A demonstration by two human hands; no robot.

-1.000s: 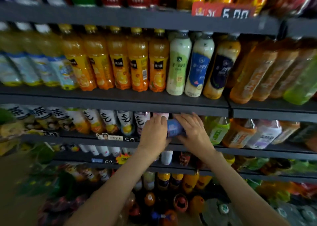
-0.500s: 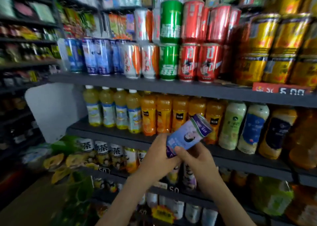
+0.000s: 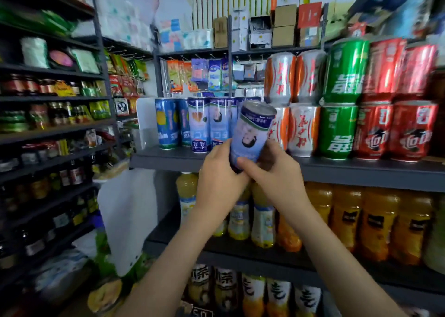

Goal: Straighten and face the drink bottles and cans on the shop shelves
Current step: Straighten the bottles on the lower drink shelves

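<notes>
Glossy metal can point(image 3: 250, 133), matt shelf point(image 3: 361, 169)

Dim indoor light, brightest at the pale upper wall. Glare streaks the red cans point(image 3: 395, 128). Lower left shelves point(image 3: 48, 196) sit in shadow. Edges blur and bend outward.

We hold the can point(image 3: 250, 133) tilted between our left hand point(image 3: 216, 184) and right hand point(image 3: 277, 179), just before the edge of the shelf point(image 3: 361, 169). On that shelf a row of cans point(image 3: 197, 124) stands behind it and to its left; the stacked cans point(image 3: 337, 104) lie to its right, two high. Bottles point(image 3: 375, 222) stand on the lower shelf point(image 3: 240, 251), under our hands. A rack point(image 3: 55, 131) stands far left, boxes point(image 3: 284, 27) high behind.
</notes>
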